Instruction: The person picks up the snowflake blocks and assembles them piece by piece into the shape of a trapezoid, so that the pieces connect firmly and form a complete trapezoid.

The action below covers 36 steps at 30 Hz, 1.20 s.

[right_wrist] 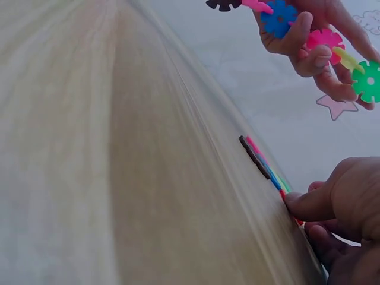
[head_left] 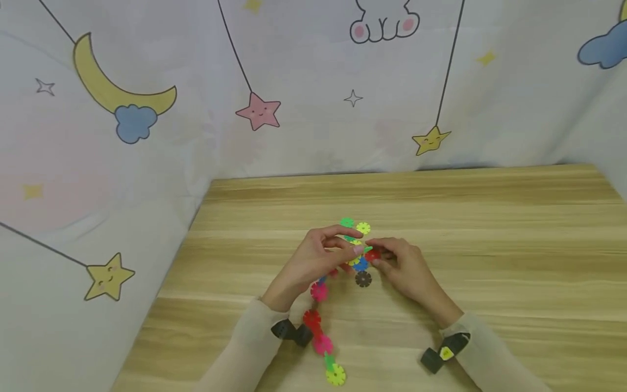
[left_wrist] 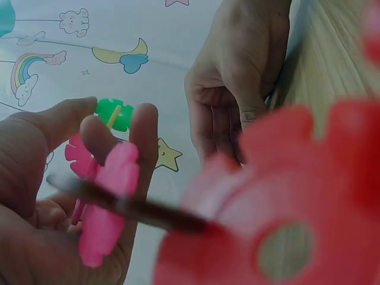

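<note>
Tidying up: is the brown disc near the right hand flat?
Flat: the right wrist view shows the brown disc parallel to the table.

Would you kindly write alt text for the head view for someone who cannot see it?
A person's left hand holds a chain of colourful notched discs, while the right hand grips a red disc at a wooden table. Behind is a backdrop printed with stars and a moon.
</note>
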Motion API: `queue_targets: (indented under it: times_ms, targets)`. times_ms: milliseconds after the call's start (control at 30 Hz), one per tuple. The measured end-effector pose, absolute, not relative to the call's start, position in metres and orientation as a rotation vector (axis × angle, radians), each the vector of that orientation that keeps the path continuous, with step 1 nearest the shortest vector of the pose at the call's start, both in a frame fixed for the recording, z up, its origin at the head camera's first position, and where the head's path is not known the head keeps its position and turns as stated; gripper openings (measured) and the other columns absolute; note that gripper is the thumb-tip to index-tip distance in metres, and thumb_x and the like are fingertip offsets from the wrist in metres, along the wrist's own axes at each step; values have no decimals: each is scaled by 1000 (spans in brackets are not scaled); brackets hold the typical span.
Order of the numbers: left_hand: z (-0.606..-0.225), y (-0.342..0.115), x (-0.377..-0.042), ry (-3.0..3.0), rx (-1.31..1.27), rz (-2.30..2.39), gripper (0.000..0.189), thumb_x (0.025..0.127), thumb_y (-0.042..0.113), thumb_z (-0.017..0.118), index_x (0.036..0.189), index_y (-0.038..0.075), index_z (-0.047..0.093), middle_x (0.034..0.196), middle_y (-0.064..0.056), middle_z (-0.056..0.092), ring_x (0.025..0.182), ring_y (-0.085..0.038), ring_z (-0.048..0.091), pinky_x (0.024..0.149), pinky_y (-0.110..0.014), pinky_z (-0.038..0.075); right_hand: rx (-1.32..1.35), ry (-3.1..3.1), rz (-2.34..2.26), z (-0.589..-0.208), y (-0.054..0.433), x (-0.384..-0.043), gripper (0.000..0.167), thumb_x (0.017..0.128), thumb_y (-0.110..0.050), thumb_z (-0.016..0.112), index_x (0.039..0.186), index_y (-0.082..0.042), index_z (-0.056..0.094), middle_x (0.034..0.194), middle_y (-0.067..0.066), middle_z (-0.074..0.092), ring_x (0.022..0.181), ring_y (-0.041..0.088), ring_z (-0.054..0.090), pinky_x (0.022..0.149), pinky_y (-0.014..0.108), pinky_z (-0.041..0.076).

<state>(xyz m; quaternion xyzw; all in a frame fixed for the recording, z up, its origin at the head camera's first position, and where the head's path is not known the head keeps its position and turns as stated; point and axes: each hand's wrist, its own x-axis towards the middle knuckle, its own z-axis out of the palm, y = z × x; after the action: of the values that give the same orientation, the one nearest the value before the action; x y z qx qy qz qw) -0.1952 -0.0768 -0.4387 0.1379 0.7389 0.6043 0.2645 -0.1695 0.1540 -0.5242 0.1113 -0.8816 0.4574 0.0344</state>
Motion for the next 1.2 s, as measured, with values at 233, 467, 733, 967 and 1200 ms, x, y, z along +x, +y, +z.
queue_targets:
  times_ms: [233,467,733,967,1200]
  targets:
    - [-439,-77,-196,1950,359,1665,41,103,32,75,137,12,69,109,-27,78,79,-43,79,61,-27,53,353,-2715,1373,-523,153,-169,42,92,2,81,132,-7,73,117,11,77,107,28,72,94,45,64]
    - [-440,-78,-197,1933,341,1668,38,103,33,75,136,16,70,113,-25,77,71,-26,79,54,-27,48,317,-2635,1396,-523,152,-167,46,87,10,81,129,-7,71,110,12,75,99,23,72,87,33,64]
    - [-442,-77,-196,1916,345,1689,32,105,33,71,134,18,71,119,-30,75,66,-16,76,52,-24,44,178,-2555,1526,-518,157,-166,33,94,2,79,125,-7,74,110,14,80,94,25,77,79,18,58]
    - [-441,-77,-197,1881,345,1711,32,107,30,68,134,15,70,122,-33,73,66,-14,76,50,-22,43,144,-2472,1619,-507,156,-164,24,95,-1,79,119,-2,76,102,14,82,91,20,79,80,15,60]
    - [-442,-76,-197,1875,358,1707,31,107,30,67,135,16,69,118,-34,74,66,-14,77,50,-23,42,118,-2402,1795,-490,156,-159,24,96,-1,77,120,1,74,106,18,79,87,18,82,76,22,64]
